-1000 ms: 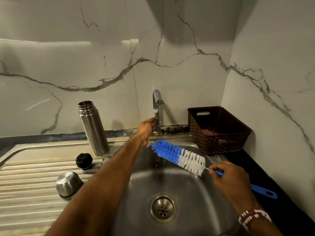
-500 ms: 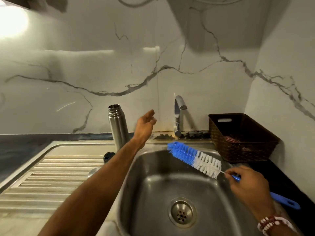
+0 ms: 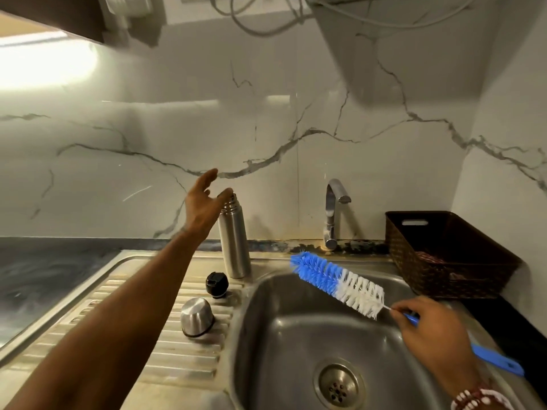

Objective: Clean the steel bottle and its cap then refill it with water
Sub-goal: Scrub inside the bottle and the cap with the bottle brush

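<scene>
The steel bottle point(image 3: 234, 244) stands upright and uncapped at the back of the ribbed drainboard. My left hand point(image 3: 204, 202) hovers at its mouth with fingers spread, thumb beside the rim, holding nothing. In front of the bottle lie its black inner stopper point(image 3: 217, 284) and the steel cup cap point(image 3: 196, 317), the cap upside down on the ribs. My right hand point(image 3: 429, 329) grips the blue handle of a bottle brush point(image 3: 337, 279), whose blue and white bristles point left over the sink basin.
The steel sink basin point(image 3: 281, 335) with its drain point(image 3: 339, 386) lies at lower right. A tap point(image 3: 333, 214) stands at the back wall, no water running. A dark woven basket point(image 3: 444, 255) sits on the right counter. The ribbed drainboard point(image 3: 133, 335) spreads left.
My left hand has left the tap and swung left and up to the bottle's mouth. The view has tilted up. My right hand keeps the brush over the sink.
</scene>
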